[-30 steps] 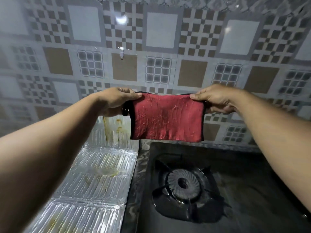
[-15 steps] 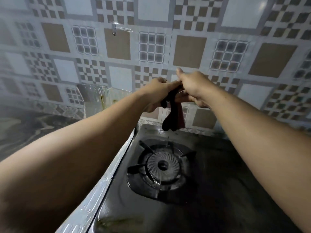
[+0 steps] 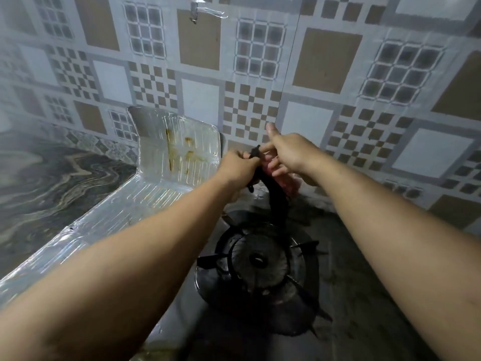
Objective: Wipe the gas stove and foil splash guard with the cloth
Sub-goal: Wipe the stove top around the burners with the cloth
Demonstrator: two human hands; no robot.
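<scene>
both hands bunch the cloth (image 3: 276, 188) above the gas stove (image 3: 260, 261) — left hand (image 3: 238, 169) clenched on its top, right hand (image 3: 289, 155) pinching it with loose fingers. best folded to a firm pad before meeting the stained foil splash guard (image 3: 179, 149) — a second earlier it hung spread flat.
</scene>
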